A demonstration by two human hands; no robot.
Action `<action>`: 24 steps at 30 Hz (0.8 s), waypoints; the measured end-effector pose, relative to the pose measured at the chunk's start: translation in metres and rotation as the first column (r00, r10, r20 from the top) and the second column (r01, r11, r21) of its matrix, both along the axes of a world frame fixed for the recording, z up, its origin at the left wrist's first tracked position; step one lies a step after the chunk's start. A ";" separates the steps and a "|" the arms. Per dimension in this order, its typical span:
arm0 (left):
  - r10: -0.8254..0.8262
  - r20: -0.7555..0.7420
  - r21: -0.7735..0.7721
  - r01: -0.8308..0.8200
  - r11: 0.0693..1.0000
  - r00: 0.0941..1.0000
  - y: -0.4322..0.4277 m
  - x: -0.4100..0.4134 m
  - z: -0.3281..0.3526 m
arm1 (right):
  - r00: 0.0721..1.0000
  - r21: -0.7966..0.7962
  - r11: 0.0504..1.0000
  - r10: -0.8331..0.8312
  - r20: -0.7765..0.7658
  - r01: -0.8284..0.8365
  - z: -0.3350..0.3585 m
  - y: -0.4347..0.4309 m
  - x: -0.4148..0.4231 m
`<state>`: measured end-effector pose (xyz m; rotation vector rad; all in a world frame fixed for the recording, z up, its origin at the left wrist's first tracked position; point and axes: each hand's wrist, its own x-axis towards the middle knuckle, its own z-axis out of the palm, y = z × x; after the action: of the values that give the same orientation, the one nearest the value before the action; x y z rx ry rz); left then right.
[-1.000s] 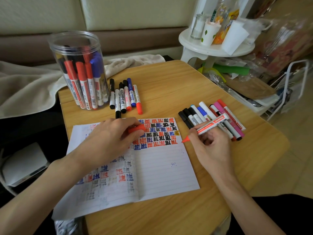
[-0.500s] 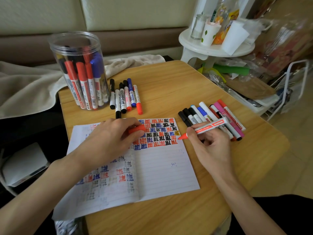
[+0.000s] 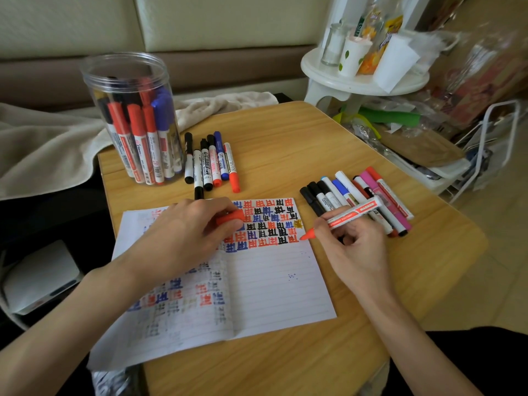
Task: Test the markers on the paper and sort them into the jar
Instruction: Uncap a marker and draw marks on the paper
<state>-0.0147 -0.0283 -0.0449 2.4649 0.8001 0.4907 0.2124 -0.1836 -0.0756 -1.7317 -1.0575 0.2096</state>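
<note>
A lined paper (image 3: 274, 284) is spread open on the near part of the wooden surface (image 3: 285, 132), and its left page overhangs the surface's left edge. The top of the right page is filled with rows of red, black and blue test marks.

The left grip (image 3: 183, 232) is laid across the fold, so part of those marks is covered. A red cap (image 3: 230, 218) is pinched between its thumb and fingers. The right grip (image 3: 351, 247) is closed round an uncapped red marker (image 3: 354, 212), whose barrel slants up to the right. The red tip is set at the paper's right edge, just beside the last red mark. Whether it touches the sheet cannot be told.

Just behind the right grip, a bunch of capped markers (image 3: 380, 192) is laid side by side on the surface. It is partly hidden by the rear end of the held marker.

Farther back to the left, a short row of markers (image 3: 211, 161) is laid just beside a clear plastic jar (image 3: 125, 70). The jar is stood at the far left corner of the surface. Red-, blue- and black-capped pens (image 3: 140, 138) are packed upright in it.

Beyond the surface, a beige blanket (image 3: 43, 138) is draped at the left. A white round stand (image 3: 363, 81) bearing cups and bottles is seen at the far right.
</note>
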 end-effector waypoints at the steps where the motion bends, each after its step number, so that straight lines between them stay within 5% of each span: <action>1: -0.001 0.001 0.000 0.001 1.000 1.000 0.000 0.000 0.000 | 1.000 0.001 1.000 -0.003 -0.009 0.003 0.000 0.000 0.000; 24: -0.003 -0.018 -0.001 0.003 1.000 1.000 0.000 0.000 0.002 | 1.000 0.037 0.999 -0.030 0.008 0.030 0.002 0.001 -0.001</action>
<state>-0.0143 -0.0286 -0.0428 2.4727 0.8034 0.4677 0.2111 -0.1830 -0.0732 -1.7156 -1.0349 0.1630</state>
